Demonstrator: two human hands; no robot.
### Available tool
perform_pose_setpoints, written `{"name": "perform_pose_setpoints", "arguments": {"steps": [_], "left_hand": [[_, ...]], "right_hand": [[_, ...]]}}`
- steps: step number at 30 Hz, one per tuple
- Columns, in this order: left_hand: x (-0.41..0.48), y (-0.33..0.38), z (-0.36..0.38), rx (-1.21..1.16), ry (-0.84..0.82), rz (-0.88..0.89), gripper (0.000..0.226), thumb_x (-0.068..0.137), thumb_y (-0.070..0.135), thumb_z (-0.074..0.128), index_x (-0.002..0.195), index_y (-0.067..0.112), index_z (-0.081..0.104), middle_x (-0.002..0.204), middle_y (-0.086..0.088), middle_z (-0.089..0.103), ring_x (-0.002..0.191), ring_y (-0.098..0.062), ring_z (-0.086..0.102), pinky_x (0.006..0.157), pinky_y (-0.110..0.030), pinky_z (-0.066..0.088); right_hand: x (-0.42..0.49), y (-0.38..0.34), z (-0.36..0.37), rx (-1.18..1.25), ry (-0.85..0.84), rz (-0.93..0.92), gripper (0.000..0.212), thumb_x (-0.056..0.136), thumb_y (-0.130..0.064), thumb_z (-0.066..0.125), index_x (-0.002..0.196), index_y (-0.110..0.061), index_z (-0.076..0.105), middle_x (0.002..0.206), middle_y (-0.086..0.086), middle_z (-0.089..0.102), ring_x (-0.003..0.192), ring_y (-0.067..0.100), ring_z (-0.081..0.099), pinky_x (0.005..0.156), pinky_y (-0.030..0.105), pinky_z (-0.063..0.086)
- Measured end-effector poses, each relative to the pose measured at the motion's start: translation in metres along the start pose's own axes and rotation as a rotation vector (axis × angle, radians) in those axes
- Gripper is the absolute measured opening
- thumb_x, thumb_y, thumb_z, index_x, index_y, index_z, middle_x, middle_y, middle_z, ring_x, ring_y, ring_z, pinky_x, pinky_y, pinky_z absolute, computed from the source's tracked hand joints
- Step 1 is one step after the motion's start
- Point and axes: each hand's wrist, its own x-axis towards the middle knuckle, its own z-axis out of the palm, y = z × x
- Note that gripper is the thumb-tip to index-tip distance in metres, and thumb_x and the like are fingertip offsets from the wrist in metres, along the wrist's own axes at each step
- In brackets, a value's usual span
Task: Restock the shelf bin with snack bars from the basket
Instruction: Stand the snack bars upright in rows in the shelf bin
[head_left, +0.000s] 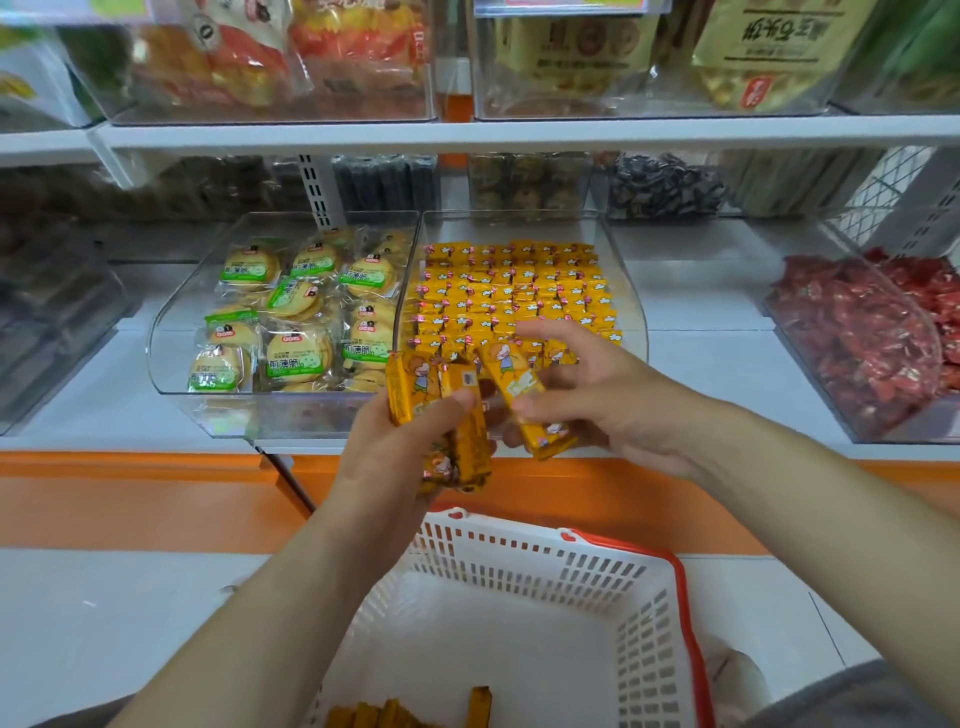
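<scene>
Clearly the left hand (410, 447) clutching several yellow foil-wrapped snack bars (457, 441) could spill some while the right hand (597, 400) pinches one yellow bar (524, 400) free.

Retail snack shop aisle. White tiered shelving (519, 136) carrying rows of clear acrylic bins (174, 317) filled with individually wrapped biscuits (298, 306), yellow snack bars (514, 291) and red-wrapped sweets (857, 332). White plastic shopping basket (519, 566) with red rim in front, below; orange plinth (130, 499) under shelving.
</scene>
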Motion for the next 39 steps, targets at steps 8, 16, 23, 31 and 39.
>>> {"name": "perform_pose_setpoints", "arguments": {"steps": [8, 16, 23, 31, 39], "left_hand": [[-0.001, -0.002, 0.001, 0.096, -0.029, -0.060, 0.023, 0.097, 0.023, 0.065, 0.119, 0.019, 0.067, 0.111, -0.002, 0.079, 0.097, -0.029, 0.077, 0.078, -0.046, 0.061], [0.000, -0.007, 0.002, 0.109, 0.002, -0.101, 0.023, 0.095, 0.022, 0.070, 0.117, 0.021, 0.066, 0.104, -0.006, 0.080, 0.093, -0.029, 0.078, 0.079, -0.049, 0.062], [0.000, -0.012, 0.003, 0.124, -0.007, -0.119, 0.024, 0.093, 0.023, 0.071, 0.116, 0.020, 0.066, 0.101, -0.007, 0.080, 0.091, -0.029, 0.078, 0.070, -0.047, 0.064], [-0.001, -0.012, 0.001, 0.141, -0.025, -0.141, 0.027, 0.093, 0.024, 0.071, 0.119, 0.018, 0.065, 0.102, -0.009, 0.080, 0.093, -0.028, 0.078, 0.072, -0.046, 0.063], [-0.002, -0.008, 0.002, 0.095, -0.078, -0.170, 0.026, 0.094, 0.024, 0.070, 0.118, 0.016, 0.066, 0.100, -0.010, 0.080, 0.093, -0.024, 0.078, 0.068, -0.036, 0.064]], "right_hand": [[0.005, -0.018, -0.048, -0.004, 0.267, -0.231, 0.050, 0.070, -0.016, 0.080, 0.114, -0.023, 0.057, 0.090, 0.010, 0.068, 0.076, 0.022, 0.067, 0.070, 0.040, 0.051], [0.018, 0.002, -0.074, -0.659, 0.460, -0.408, 0.034, 0.078, -0.026, 0.084, 0.096, -0.034, 0.056, 0.099, -0.007, 0.062, 0.076, 0.009, 0.069, 0.069, 0.030, 0.052], [0.031, 0.004, -0.080, -1.127, 0.507, -0.434, 0.029, 0.079, -0.040, 0.080, 0.103, -0.033, 0.065, 0.080, -0.022, 0.053, 0.086, 0.018, 0.061, 0.067, 0.030, 0.038], [0.043, 0.009, -0.073, -1.570, 0.352, -0.270, 0.013, 0.090, -0.039, 0.064, 0.099, -0.035, 0.073, 0.102, -0.005, 0.070, 0.103, 0.021, 0.056, 0.081, 0.037, 0.050], [0.020, -0.006, -0.030, -0.990, 0.328, -0.459, 0.004, 0.088, -0.032, 0.070, 0.091, -0.034, 0.072, 0.088, -0.021, 0.066, 0.083, -0.002, 0.060, 0.066, 0.012, 0.043]]}}
